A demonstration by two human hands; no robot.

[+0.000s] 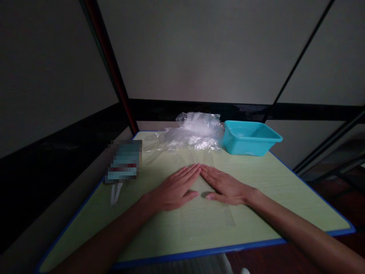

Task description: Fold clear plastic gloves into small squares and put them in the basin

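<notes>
My left hand lies flat, palm down, on the pale green table, fingers stretched out and thumb apart. My right hand is laid flat the same way, and the fingertips of both hands meet in the middle. Faint see-through plastic shows beside and beyond the hands, and part of it seems to lie under them; its full outline is too faint to make out. Beyond the fingertips sits a crumpled heap of clear plastic bags.
A turquoise plastic basin stands at the back right. On the left lies a flat dark-edged object, its face pixelated, with a white strip below it. The table has a blue edge. Grey panels rise behind.
</notes>
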